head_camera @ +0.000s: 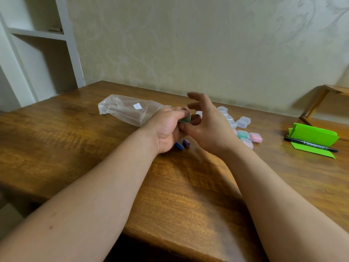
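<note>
Head camera view: the left hand [166,129] grips a small box [186,118] of clear plastic with something green inside, held above the tabletop [94,148] just in front of a crumpled plastic bag [128,110]. The right hand [205,125] pinches the same box between its thumb and one finger, while the other fingers are spread and raised. Whether the lid is latched cannot be told, since the fingers cover it. Below the hands lie a blue piece [178,145] and a purple piece [186,143], and to the right sit more small clear boxes [243,121], a folded green paper [313,135] and a black marker [311,144]. The risk is the grip: the box looks smooth and is held only at the fingertips, so a hard squeeze on the lid could shoot it out of both hands. The loose pieces might also roll if a wrist drops onto them.
</note>
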Demonstrator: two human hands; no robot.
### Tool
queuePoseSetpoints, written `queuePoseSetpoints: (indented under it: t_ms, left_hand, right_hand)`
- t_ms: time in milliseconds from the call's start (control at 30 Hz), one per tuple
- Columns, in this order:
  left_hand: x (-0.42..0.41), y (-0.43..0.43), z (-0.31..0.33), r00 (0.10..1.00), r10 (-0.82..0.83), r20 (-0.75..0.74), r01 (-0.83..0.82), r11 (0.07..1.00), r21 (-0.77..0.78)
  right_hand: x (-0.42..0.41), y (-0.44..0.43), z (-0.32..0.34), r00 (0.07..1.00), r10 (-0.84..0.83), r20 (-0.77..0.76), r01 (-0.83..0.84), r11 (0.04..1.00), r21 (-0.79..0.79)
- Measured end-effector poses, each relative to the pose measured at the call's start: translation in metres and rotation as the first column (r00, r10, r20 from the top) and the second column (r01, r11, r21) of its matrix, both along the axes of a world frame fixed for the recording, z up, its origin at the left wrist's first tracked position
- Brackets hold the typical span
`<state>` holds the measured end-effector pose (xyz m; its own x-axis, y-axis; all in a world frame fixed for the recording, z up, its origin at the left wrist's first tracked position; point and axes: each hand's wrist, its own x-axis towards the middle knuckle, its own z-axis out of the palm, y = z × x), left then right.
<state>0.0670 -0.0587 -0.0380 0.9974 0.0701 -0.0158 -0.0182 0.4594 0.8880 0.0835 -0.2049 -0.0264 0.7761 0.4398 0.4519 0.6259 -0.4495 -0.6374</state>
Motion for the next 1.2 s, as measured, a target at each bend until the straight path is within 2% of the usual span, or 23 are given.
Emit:
queuePoseSetpoints:
  t_ms: [467, 600, 733, 800, 867, 933, 967, 1200]
  left_hand:
    - [0.001, -0.002, -0.003, 0.999, 0.041, 0.009, -0.041, 0.999, 0.015]
    - [-0.001, -0.007, -0.001, 0.998, -0.025, 0.049, 0.021, 0.996, 0.091]
    - [-0.003, -0.015, -0.001, 0.995, -0.060, 0.077, 0.050, 0.990, 0.128]
    - [-0.008, -0.022, 0.001, 0.995, -0.059, 0.081, 0.038, 0.971, 0.235]
    - [-0.011, -0.028, 0.000, 0.993, -0.007, 0.119, -0.050, 0.881, 0.471]
    - [-0.012, -0.030, -0.002, 0.974, 0.053, 0.220, -0.193, 0.701, 0.687]
    - [-0.012, -0.030, -0.003, 0.963, 0.060, 0.262, -0.239, 0.635, 0.735]
    - [-0.017, -0.039, -0.008, 0.916, 0.041, 0.400, -0.366, 0.498, 0.786]
  right_hand:
    - [0.012, 0.000, -0.011, 0.994, -0.024, 0.103, 0.029, 0.999, -0.045]
    - [0.014, -0.005, -0.006, 0.991, -0.050, 0.121, 0.060, 0.995, -0.083]
    - [0.017, -0.020, 0.009, 0.996, -0.050, 0.071, 0.060, 0.988, -0.143]
    - [0.019, -0.032, 0.014, 0.995, -0.070, 0.076, 0.081, 0.986, -0.144]
    - [0.021, -0.053, 0.016, 0.990, -0.117, 0.081, 0.127, 0.983, -0.133]
    - [0.022, -0.080, 0.017, 0.981, -0.177, 0.081, 0.187, 0.973, -0.136]
    - [0.024, -0.096, 0.016, 0.974, -0.213, 0.077, 0.222, 0.966, -0.135]
    - [0.034, -0.174, -0.005, 0.933, -0.356, -0.059, 0.348, 0.930, -0.119]
